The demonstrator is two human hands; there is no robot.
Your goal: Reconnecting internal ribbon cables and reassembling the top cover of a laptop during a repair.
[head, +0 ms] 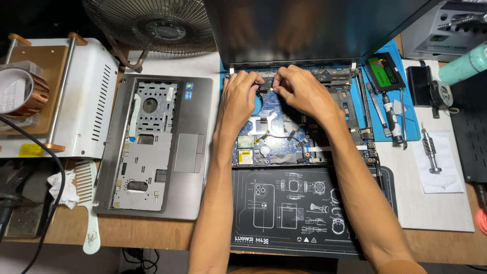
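Observation:
An opened laptop base with a blue motherboard (269, 147) lies in front of me, its dark screen (304, 25) tilted up behind. My left hand (241, 94) and my right hand (299, 89) meet at the board's top edge near the hinge. Both sets of fingers pinch a small dark part (268, 83) with a white bit between them. What exactly each fingertip grips is hidden by the fingers. My forearms cross over the black work mat (284, 213) below the laptop.
A grey laptop palmrest cover (157, 147) lies to the left. A fan (152, 25) stands behind it. On the right lie a drive (386, 71), a screwdriver (390, 116), a metal bit (430, 149) on white paper and a teal bottle (464, 63). At far left are a white machine (86, 96), tape roll (20, 94) and comb (90, 203).

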